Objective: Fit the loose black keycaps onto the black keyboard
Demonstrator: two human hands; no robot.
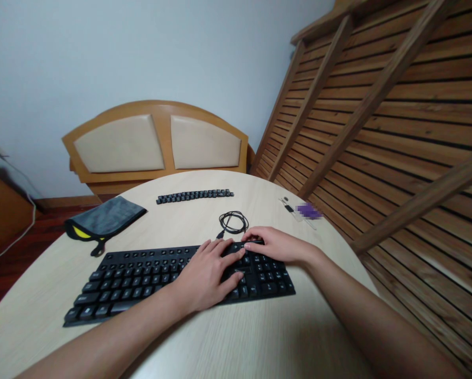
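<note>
A black keyboard lies on the table, with its top rows on the left stripped to bare switches. My left hand rests over its middle right part, fingers spread on the keys. At the keyboard's upper right edge is my right hand, thumb and forefinger drawn together over the top keys. Whatever lies between those fingertips is too small to make out. Beyond the keyboard, several loose black keycaps stand in neat rows. A coiled black cable sits just behind the keyboard, near my fingers.
A grey cloth with a yellow underside lies at the left of the round table. Small thin tools and a blurred purple item are at the right edge. A slatted wooden panel leans close on the right.
</note>
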